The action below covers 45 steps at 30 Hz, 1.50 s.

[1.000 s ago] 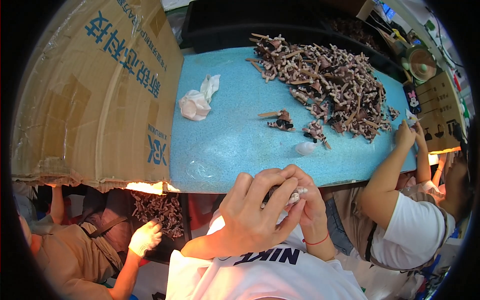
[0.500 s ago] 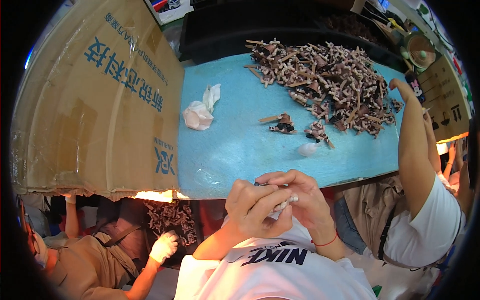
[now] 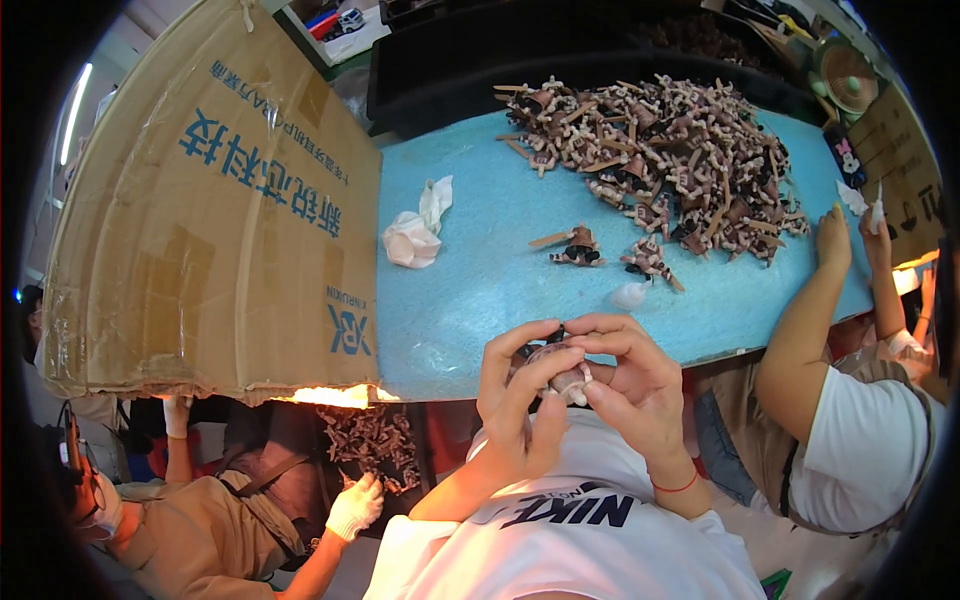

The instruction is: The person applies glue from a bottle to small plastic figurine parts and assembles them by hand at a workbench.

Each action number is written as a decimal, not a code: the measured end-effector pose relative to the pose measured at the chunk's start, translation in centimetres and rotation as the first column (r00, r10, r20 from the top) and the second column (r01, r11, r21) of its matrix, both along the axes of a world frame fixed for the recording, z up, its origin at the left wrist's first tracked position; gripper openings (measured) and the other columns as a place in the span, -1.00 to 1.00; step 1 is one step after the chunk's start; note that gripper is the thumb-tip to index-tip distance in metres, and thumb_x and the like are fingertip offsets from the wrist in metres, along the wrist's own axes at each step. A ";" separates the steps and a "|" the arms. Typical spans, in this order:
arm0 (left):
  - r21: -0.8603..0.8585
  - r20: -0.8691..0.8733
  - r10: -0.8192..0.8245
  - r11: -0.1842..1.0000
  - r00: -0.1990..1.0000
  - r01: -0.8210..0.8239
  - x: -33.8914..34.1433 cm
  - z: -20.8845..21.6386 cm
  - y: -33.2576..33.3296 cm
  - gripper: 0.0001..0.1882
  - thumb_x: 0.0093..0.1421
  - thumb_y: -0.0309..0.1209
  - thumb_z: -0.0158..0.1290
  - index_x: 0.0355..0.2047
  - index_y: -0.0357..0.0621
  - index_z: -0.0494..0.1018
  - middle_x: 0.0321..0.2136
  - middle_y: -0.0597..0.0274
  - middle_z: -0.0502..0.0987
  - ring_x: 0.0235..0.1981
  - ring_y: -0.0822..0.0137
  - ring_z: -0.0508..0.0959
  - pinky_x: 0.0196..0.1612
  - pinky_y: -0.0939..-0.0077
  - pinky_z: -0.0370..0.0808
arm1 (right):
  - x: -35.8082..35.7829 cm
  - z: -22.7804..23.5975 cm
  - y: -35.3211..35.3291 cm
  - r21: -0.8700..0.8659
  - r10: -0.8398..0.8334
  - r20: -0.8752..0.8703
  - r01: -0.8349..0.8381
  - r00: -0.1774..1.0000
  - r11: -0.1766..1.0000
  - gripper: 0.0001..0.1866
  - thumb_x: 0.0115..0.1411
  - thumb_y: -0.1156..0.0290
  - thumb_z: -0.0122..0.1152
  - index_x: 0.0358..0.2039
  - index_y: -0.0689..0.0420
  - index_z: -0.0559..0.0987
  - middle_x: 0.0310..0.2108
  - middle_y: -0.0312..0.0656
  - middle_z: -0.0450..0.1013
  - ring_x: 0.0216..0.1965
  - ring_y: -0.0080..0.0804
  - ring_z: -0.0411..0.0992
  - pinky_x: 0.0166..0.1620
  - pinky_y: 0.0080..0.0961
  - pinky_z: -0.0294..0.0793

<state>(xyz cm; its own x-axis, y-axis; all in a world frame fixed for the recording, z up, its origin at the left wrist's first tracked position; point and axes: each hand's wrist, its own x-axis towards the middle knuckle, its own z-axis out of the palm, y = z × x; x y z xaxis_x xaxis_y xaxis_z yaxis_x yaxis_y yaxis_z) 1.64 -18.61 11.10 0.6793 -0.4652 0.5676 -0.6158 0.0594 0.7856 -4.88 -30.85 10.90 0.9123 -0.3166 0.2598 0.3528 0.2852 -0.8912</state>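
Observation:
A small toy figure [image 3: 570,382] with pale limbs and a brownish body is held between my two hands, just off the table's near edge. My left hand [image 3: 520,405] grips it from the left, fingers curled round it. On the other side, my right hand [image 3: 640,395] pinches it with thumb and fingertips. Fingers cover much of the figure. Beyond my hands, a white rounded lump [image 3: 629,295] lies on the blue tabletop [image 3: 470,310]. Two loose figures, one with a tan strip [image 3: 580,247] and another [image 3: 651,260], lie near a large heap of similar figures [image 3: 670,170].
A tall cardboard box [image 3: 270,270] walls the left side. Crumpled white tissue [image 3: 412,238] lies near it. Black bins [image 3: 480,70] line the back. At right, a co-worker's arm [image 3: 820,290] reaches over the table; at lower left, another's gloved hand [image 3: 355,505] is by a tray of figures.
My hands have turned the figure, so more of its body shows between my fingers. The right co-worker's hand has drawn back from the heap. The view has shifted slightly.

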 end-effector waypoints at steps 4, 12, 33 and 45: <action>-0.218 -0.327 -0.104 0.976 0.939 0.033 0.2 -1.5 0.1 -0.64 0.26 -0.38 -0.33 -0.13 -0.38 0.37 -0.19 -0.02 0.38 -0.20 0.27 0.41 -0.15 0.43 0.38 | -0.1 0.1 0.0 -0.107 -0.065 -0.052 0.059 0.997 0.993 -0.60 -0.05 0.74 0.10 -0.12 0.32 0.41 -0.04 -0.05 0.23 -0.06 -0.37 0.32 -0.13 -0.55 0.52; -0.687 -0.723 -0.677 0.726 0.135 -0.041 0.8 -1.0 0.5 -0.56 0.32 -0.21 -0.35 -0.08 -0.39 0.28 -0.14 -0.02 0.38 -0.22 0.19 0.48 -0.15 0.30 0.45 | -0.8 0.5 -0.4 -0.195 -0.134 -0.090 0.114 0.987 0.974 -0.57 -0.06 0.67 0.15 -0.10 0.33 0.38 -0.05 0.02 0.24 -0.21 -0.47 0.33 -0.25 -0.64 0.52; -0.752 -0.620 -0.747 0.653 -0.238 -0.089 0.4 -0.9 2.9 -0.54 0.26 0.04 -0.34 -0.05 0.01 0.25 -0.12 0.13 0.40 -0.05 0.16 0.42 -0.18 0.16 0.50 | -0.2 -0.2 1.3 -0.281 -0.170 0.030 0.171 0.985 0.944 -0.63 -0.07 0.63 0.21 -0.18 0.36 0.44 -0.18 -0.04 0.35 -0.44 -0.59 0.32 -0.43 -0.76 0.38; -0.369 -0.916 -0.401 0.839 0.003 -0.401 -0.9 -6.7 14.3 -0.54 0.21 -0.01 -0.21 -0.23 -0.17 0.39 -0.45 0.25 0.45 -0.56 0.40 0.43 -0.54 0.59 0.34 | 0.0 -1.9 2.4 -0.592 -0.037 -0.304 -0.159 0.952 0.790 -0.69 -0.14 0.70 0.16 -0.29 0.27 0.50 -0.37 -0.14 0.44 -0.55 -0.55 0.35 -0.52 -0.71 0.30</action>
<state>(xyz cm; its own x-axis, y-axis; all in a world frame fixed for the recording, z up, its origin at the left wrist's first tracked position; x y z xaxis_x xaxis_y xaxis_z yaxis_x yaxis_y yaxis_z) 0.69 -4.27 4.38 0.7088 -0.4533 -0.5405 0.6938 0.5864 0.4181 -4.84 -28.47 9.04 0.9867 -0.1251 0.1037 0.0568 -0.3325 -0.9414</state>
